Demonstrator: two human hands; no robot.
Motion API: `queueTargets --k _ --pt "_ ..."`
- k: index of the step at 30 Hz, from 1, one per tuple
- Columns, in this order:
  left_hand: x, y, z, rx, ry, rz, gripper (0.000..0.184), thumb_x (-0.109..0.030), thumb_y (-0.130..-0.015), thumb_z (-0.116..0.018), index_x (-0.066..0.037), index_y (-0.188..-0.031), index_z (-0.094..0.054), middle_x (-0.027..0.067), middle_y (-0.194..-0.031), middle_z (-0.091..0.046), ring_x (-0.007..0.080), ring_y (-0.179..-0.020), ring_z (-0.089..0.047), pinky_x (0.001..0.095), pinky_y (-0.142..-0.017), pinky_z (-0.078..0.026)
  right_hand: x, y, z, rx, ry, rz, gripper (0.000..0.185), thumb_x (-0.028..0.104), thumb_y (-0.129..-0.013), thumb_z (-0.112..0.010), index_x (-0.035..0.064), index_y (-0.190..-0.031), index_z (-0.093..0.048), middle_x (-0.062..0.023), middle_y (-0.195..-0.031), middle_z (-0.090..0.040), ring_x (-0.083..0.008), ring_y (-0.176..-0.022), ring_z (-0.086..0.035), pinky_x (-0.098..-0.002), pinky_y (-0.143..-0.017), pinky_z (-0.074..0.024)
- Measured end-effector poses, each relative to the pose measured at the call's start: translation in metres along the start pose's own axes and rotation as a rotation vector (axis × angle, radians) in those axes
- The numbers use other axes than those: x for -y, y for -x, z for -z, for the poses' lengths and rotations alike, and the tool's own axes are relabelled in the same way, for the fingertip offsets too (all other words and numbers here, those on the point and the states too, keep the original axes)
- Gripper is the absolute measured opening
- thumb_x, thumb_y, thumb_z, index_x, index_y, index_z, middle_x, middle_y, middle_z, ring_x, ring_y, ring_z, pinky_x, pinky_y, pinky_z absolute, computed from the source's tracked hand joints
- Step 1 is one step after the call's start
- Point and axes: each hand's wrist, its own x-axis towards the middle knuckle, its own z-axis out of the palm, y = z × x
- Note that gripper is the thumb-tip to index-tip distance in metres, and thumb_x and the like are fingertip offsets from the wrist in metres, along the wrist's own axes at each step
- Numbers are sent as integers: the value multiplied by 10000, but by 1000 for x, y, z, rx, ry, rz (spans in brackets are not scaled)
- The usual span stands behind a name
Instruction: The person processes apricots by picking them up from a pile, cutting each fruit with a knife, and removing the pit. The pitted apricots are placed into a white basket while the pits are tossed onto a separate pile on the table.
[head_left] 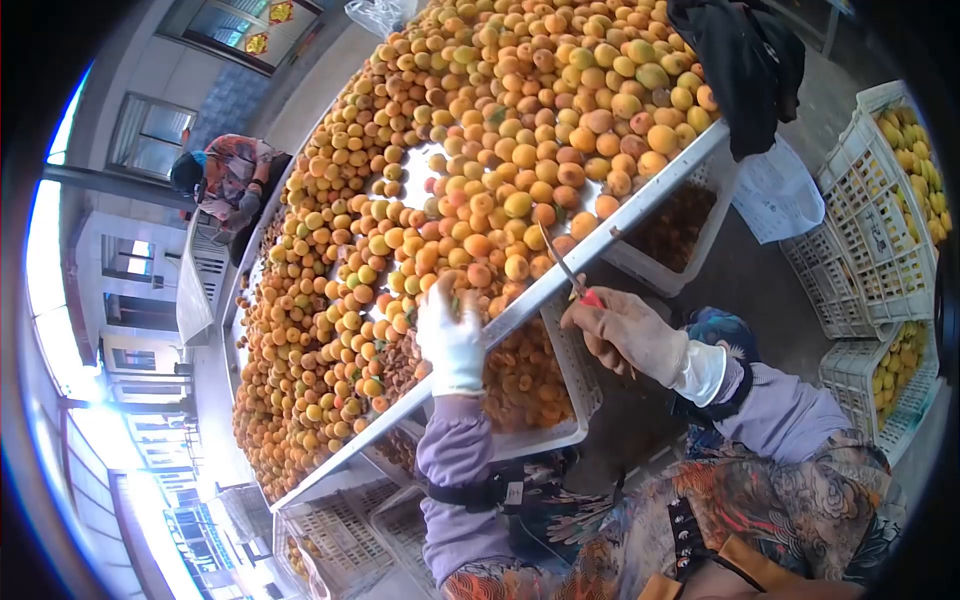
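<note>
My left hand (452, 342), in a white glove, reaches over the table's near edge. Its fingers are stretched out and apart at the apricots (520, 155) heaped there, with the fingertips touching or just above the fruit. In my right hand (635, 335), also gloved, is a small knife (556, 252) with a red handle and a thin curved blade. The fingers are wrapped round the handle, and the blade points up over the table's metal rim (530, 303). Brownish pits or scraps (402, 362) lie beside my left hand.
Under the rim stand a crate of orange fruit pieces (525, 390) and a crate of dark brown bits (672, 235). Stacked crates (850, 235) of yellow fruit are at the right. Dark cloth (745, 75) hangs over the table corner. Another person (230, 180) works across the table.
</note>
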Motion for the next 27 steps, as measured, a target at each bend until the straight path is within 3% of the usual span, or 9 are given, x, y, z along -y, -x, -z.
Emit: queueTargets --k 3,7,11,14,18,20,21,23,27 --pt "5 -16 -19 33 -280 -108 305 -261 -815 -630 -123 -1084 -594 137 -977 -627 301 -880 -611 381 -780 -494 0 -3 -3 14 13 -24 137 142 -919 -426 91 -982 -536 29 -624 -480 -39 -432 -433 -174 -398 -380" --pt "40 -48 -24 -68 -214 27 387 -256 -785 -625 -116 -1140 -562 167 -1043 -594 345 -952 -578 420 -796 -479 -4 -4 -4 13 -8 -21 140 221 -932 -483 94 -966 -533 29 -615 -473 -38 -427 -429 -170 -393 -367" --pt "63 -74 -35 194 -508 276 372 -328 -800 -615 -163 -1131 -570 151 -1034 -621 316 -948 -602 413 -808 -477 1 -3 -5 -2 25 -35 137 246 -933 -499 112 -935 -526 33 -599 -468 -34 -415 -420 -169 -388 -358" --pt "73 -76 -45 188 -723 133 377 -315 -777 -635 -162 -1114 -565 120 -997 -626 292 -925 -599 424 -806 -462 -2 -4 -5 14 7 -28 138 248 -933 -499 115 -946 -532 41 -612 -476 -31 -419 -432 -167 -389 -365" --pt "86 -72 -44 145 -709 194 383 -282 -767 -648 -145 -1117 -577 126 -1027 -629 302 -941 -597 418 -828 -463 -1 -4 -10 39 -12 -60 170 276 -936 -501 112 -953 -543 50 -621 -479 -25 -425 -439 -165 -389 -368" --pt "93 -67 -34 29 -287 206 403 -244 -748 -667 -136 -1129 -591 129 -1074 -628 333 -974 -587 411 -856 -461 -2 -5 -11 41 -2 -78 183 287 -937 -503 110 -948 -545 52 -618 -476 -24 -424 -434 -164 -388 -363" --pt "67 -64 -14 50 -213 263 412 -194 -768 -660 -58 -1145 -564 156 -1068 -599 263 -984 -565 354 -843 -461 -6 -7 -9 86 -3 -31 258 347 -932 -508 93 -964 -547 46 -605 -470 -29 -432 -427 -168 -389 -353" --pt "72 -49 -3 4 455 287 390 -131 -818 -613 -21 -1183 -531 138 -1097 -582 212 -993 -568 308 -845 -482 -8 -7 -12 136 -7 15 335 406 -927 -514 77 -980 -549 39 -593 -463 -35 -441 -421 -171 -390 -344" --pt "10 2 37 74 1320 562 438 -72 -890 -520 5 -1306 -406 158 -1167 -512 242 -1017 -566 359 -906 -494 -7 -7 -22 243 68 18 377 437 -939 -473 73 -982 -562 41 -582 -452 -35 -438 -403 -173 -383 -328"
